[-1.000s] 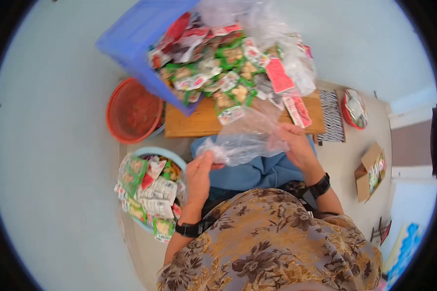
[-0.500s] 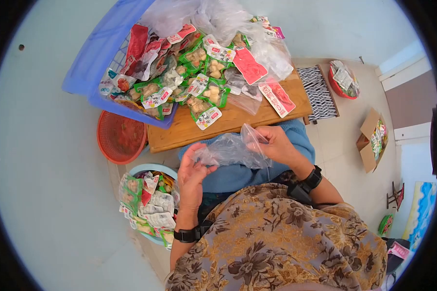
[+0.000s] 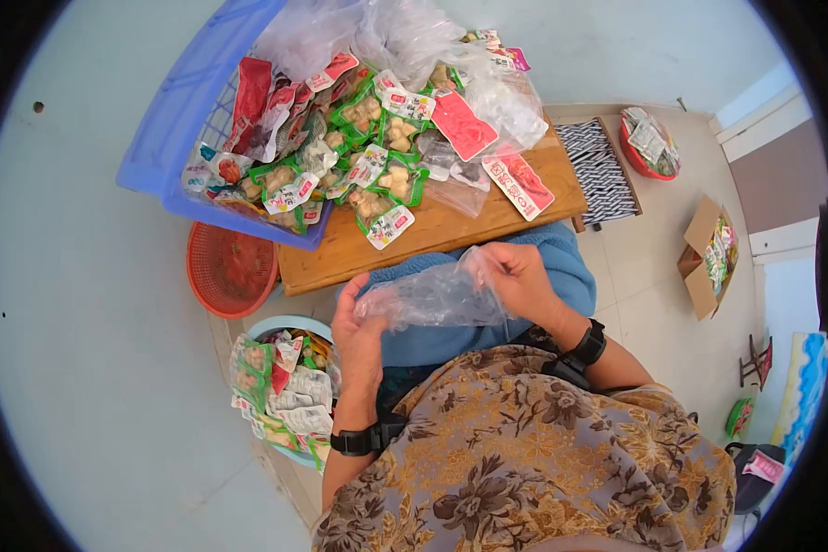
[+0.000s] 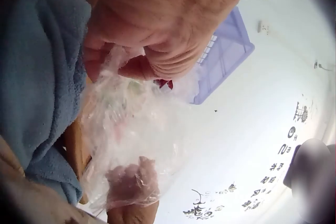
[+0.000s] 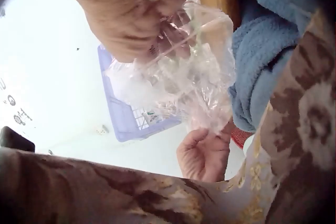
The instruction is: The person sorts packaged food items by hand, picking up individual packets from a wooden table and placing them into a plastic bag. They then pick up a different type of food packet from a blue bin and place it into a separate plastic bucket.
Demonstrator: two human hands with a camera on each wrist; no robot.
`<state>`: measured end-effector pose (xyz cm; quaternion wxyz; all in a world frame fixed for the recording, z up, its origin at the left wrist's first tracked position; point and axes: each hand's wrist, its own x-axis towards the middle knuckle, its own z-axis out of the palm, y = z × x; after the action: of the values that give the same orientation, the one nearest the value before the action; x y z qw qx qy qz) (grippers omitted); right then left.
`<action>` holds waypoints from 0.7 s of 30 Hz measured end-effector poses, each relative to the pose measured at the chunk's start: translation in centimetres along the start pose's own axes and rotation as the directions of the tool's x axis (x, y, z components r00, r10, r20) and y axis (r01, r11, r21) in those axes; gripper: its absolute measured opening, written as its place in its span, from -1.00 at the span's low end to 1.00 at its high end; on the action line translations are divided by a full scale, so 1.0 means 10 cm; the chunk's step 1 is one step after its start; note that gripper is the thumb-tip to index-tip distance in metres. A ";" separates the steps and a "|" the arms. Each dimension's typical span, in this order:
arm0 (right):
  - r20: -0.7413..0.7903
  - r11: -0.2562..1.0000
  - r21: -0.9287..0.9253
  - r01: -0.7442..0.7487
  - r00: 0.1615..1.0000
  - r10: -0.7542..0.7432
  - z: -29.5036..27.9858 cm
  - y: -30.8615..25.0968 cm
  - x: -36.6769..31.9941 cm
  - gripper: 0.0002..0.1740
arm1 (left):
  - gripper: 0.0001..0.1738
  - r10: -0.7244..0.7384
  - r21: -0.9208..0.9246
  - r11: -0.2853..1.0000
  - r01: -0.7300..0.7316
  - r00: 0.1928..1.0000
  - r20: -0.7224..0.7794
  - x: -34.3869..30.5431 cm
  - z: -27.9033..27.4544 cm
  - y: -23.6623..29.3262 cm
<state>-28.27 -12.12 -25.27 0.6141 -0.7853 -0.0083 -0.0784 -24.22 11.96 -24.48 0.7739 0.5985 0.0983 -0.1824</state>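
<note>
A clear, crinkled plastic bag point(image 3: 432, 296) stretches between both hands above a blue cloth point(image 3: 451, 340) on the person's lap. At its left end, the left hand point(image 3: 357, 340) pinches the film between thumb and fingers; the left wrist view shows the bag point(image 4: 142, 124) bunched at the thumb. The right hand point(image 3: 532, 290) holds the other end near the bag's edge. Through the film of the bag point(image 5: 205, 71) in the right wrist view, the right hand's fingers show, partly covered by it. Nothing shows inside the bag's middle.
Ahead stands a wooden table point(image 3: 331, 262) with a tipped blue crate point(image 3: 179, 120), green and red food packets point(image 3: 400, 179) and loose plastic bags point(image 3: 414, 37). To the left are a red basket point(image 3: 230, 276) and a light-blue tub point(image 3: 290, 322) of packets. A cardboard box point(image 3: 699, 267) sits at right.
The bag has come lower and nearer the body, and the right hand has shifted its hold along the bag's edge. The head view has swung, moving the table and crate leftward.
</note>
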 end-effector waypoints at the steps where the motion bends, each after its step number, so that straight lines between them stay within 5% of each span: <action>1: -0.035 0.982 0.139 -0.127 0.991 0.133 -0.01 0.03 0.00 -0.85 | -0.40 0.000 0.002 1.000 0.000 1.000 0.001 0.00 -0.03 -0.01; 5: -0.033 0.823 0.472 -0.315 0.927 0.374 -0.07 0.07 0.03 -0.80 | -0.63 -0.002 0.061 0.998 0.004 0.999 -0.032 0.02 -0.29 -0.11; 8: -0.044 0.775 0.496 -0.392 0.880 0.473 -0.07 0.10 0.04 -0.75 | -0.73 -0.044 0.029 0.999 0.046 0.997 -0.069 0.06 -0.46 -0.18; 12: -0.042 0.778 0.488 -0.395 0.880 0.473 -0.05 0.12 0.04 -0.75 | -0.69 -0.210 -0.190 0.962 0.198 0.977 -0.044 0.01 -0.37 -0.07; 15: -0.043 0.711 0.598 -0.369 0.872 0.488 0.00 0.13 0.04 -0.75 | -0.62 -0.190 -0.020 0.982 0.190 0.981 -0.041 0.00 -0.27 -0.16; 21: 0.013 0.632 0.678 -0.375 0.866 0.500 0.15 0.19 -0.03 -0.79 | -0.54 -0.258 -0.012 0.966 0.259 0.959 -0.119 -0.01 -0.10 -0.29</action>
<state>-28.17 -11.09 -27.54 0.8493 -0.4842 0.2101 0.0127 -25.42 12.36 -27.27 0.7350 0.5918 0.2215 -0.2460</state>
